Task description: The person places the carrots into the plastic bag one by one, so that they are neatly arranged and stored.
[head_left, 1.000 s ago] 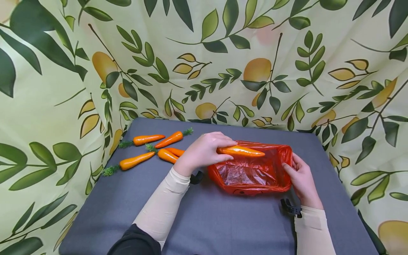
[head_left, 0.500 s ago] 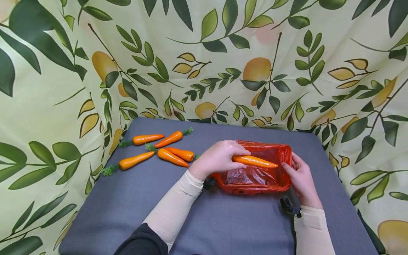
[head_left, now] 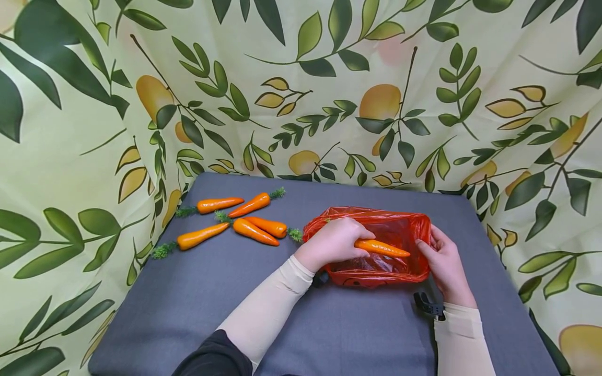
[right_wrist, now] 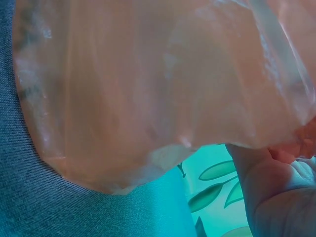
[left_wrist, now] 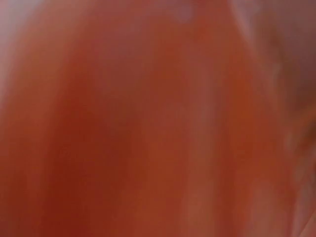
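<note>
A red plastic bag (head_left: 367,279) stands on the table with its mouth spread wide. My left hand (head_left: 336,240) is over the bag's opening and grips an orange carrot (head_left: 383,248) whose tip points right, inside the rim. The carrot's top end is hidden by the hand. At the bag's right edge my right hand (head_left: 447,261) pinches the rim, thumb on the inner side. In the right wrist view the bag's thin wall (right_wrist: 123,98) fills most of the picture, with part of the right hand (right_wrist: 281,187) at lower right. Only blurred red plastic (left_wrist: 148,123) shows in the left wrist view.
On the left of the grey table (head_left: 188,313) lie several carrots with green tops, among them one carrot (head_left: 202,236) at the front left and another carrot (head_left: 256,231) nearer the bag. A leaf-patterned cloth (head_left: 329,141) rises behind and beside the table.
My left hand has moved right and slightly down with the carrot, from the bag's left edge to over its opening. My right hand stays at the bag's right rim.
</note>
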A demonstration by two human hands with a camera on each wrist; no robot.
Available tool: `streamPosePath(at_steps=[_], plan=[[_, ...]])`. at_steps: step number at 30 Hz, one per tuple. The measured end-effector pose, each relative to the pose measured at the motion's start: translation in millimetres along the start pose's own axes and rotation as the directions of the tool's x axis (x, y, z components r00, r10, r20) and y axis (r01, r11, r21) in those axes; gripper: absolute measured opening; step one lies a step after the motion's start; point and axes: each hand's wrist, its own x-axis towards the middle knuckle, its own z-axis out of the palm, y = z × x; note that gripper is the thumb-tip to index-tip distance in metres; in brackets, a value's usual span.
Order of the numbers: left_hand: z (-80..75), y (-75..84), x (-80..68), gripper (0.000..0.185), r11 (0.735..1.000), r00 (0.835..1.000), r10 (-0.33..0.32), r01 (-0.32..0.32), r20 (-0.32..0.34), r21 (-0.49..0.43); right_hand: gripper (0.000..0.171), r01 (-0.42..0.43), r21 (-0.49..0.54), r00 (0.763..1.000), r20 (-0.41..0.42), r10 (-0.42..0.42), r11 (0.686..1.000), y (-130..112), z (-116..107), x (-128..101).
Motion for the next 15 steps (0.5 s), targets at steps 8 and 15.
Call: streamPosePath(at_steps=[8, 15], plan=[[15.9, 2.7, 6.2, 0.017, 0.998, 0.998, -0.062, 0.062, 0.031, -0.020, 0.059, 0.032, 0.012, 0.999, 0.005, -0.032, 0.999, 4, 1, 0], [23.6, 6.4, 8.4, 0.022, 0.990, 0.986, -0.139, 0.139, 0.094, 0.006, 0.061, 0.030, 0.014, 0.999, 0.012, -0.030, 0.999, 2, 1, -1]])
